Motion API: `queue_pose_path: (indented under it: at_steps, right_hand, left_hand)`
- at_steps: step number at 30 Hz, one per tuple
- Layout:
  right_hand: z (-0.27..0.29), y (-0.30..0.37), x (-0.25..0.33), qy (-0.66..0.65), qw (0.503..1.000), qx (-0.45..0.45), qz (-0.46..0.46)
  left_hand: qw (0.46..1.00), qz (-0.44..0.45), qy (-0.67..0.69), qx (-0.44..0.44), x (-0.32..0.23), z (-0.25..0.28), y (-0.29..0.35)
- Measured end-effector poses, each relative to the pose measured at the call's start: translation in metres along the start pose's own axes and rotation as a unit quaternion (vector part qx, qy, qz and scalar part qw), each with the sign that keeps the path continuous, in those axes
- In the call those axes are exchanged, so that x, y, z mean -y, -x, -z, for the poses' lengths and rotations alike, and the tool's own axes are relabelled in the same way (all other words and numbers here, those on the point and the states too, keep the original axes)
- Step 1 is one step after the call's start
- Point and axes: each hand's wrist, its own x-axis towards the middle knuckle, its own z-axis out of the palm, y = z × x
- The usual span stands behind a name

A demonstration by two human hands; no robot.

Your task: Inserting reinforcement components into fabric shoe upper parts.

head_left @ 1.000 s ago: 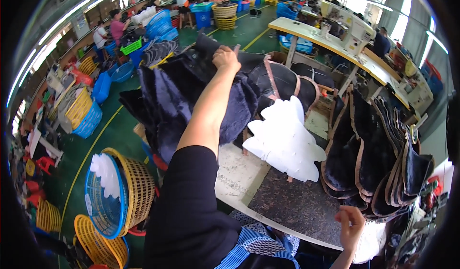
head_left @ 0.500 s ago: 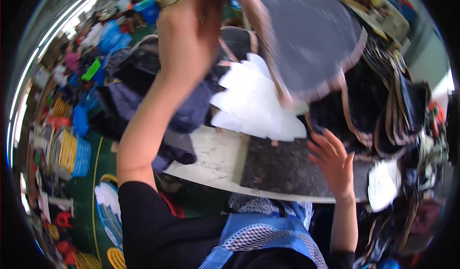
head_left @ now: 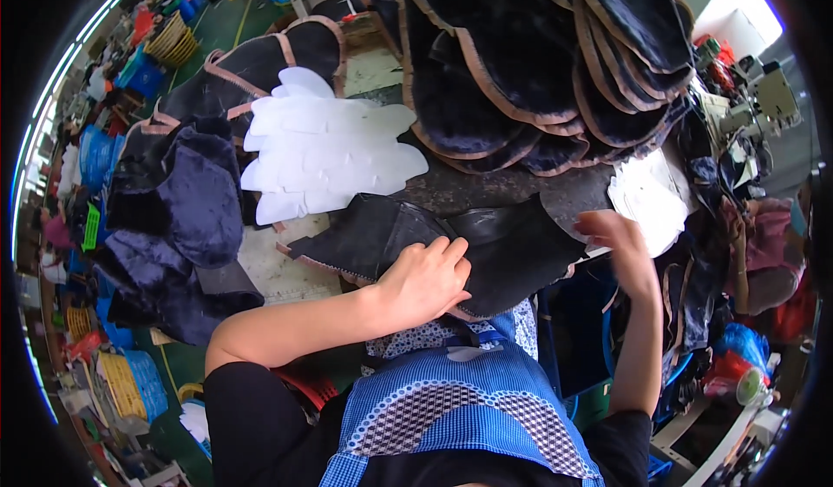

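My left hand lies flat on a dark cut piece of fabric with tan edging spread on the work table's near edge, pressing it down. My right hand hovers at that piece's right end, fingers curled, next to a small stack of white pieces; whether it grips anything is unclear. Just beyond lies a fanned stack of white foam shapes. A big pile of dark blue fleece pieces with tan trim fills the far right of the table.
More dark fleece pieces hang over the table's left side. Blue and yellow baskets stand on the green floor at left. A sewing machine and a pink bundle are at right. I wear a blue checked apron.
My left hand, raised high with a dark piece half a second ago, has come down and laid it flat on the table edge. My right hand moved up to the piece's right end.
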Motion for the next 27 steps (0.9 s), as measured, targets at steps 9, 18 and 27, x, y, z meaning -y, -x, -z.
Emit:
queue_pose_path:
  at_steps: [9,18,27]
  right_hand:
    - [-0.039,-0.026,0.053,0.194,0.914,0.026,0.354]
    - [-0.029,-0.061,0.061,0.152,0.937,-0.004,0.316]
    - [-0.047,-0.035,0.010,0.217,0.873,-0.227,0.372]
  left_hand:
    - [0.871,0.172,0.405,-0.218,0.055,0.045,-0.056]
    - [0.762,0.033,0.640,-0.092,0.066,0.063,-0.103]
    - [0.859,0.094,0.318,-0.391,0.075,0.020,-0.121]
